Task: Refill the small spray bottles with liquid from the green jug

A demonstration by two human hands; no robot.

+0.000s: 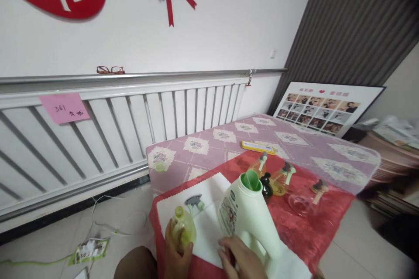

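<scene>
My left hand (178, 250) is wrapped round a small see-through yellow-green bottle (183, 229) with an open neck, held upright. A grey and green spray head (195, 203) lies on the white sheet (209, 192) just behind it. My right hand (242, 257) is low in front of a large pale green jug (253, 213), its fingers curled together near the jug's base. Whatever those fingers hold, if anything, is hidden. The jug stands uncapped, its green spout showing, and its handle is on the right side.
Several spray bottles, one amber (279, 185) and one clear pink (301, 202), stand on a red cloth (281, 231). A dark bottle (266, 185) is beside the jug. Farther back are a yellow case (258, 147) and a pale green cap (159, 166). A radiator (170, 113) lines the wall.
</scene>
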